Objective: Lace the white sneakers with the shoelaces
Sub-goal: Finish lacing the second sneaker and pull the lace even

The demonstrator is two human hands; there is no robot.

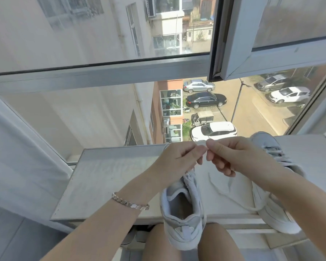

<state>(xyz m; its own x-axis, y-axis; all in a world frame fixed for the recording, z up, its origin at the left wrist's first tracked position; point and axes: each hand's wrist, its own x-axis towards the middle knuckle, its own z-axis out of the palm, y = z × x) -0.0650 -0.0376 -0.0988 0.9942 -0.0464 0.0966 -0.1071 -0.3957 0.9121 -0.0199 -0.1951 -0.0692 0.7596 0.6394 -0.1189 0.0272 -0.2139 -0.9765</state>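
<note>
Lace [200,142], pinched by fingers [213,146] of left hand [179,159] and right hand [231,155] above 1 sneaker [183,213] overhanging sill's [105,181] near edge; hazard: hard tug could unthread it or tip sneaker off.

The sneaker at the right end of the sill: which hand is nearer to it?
Right. The right hand is just left of that sneaker, its forearm crossing over it; the left hand is further left, above the other sneaker.
</note>
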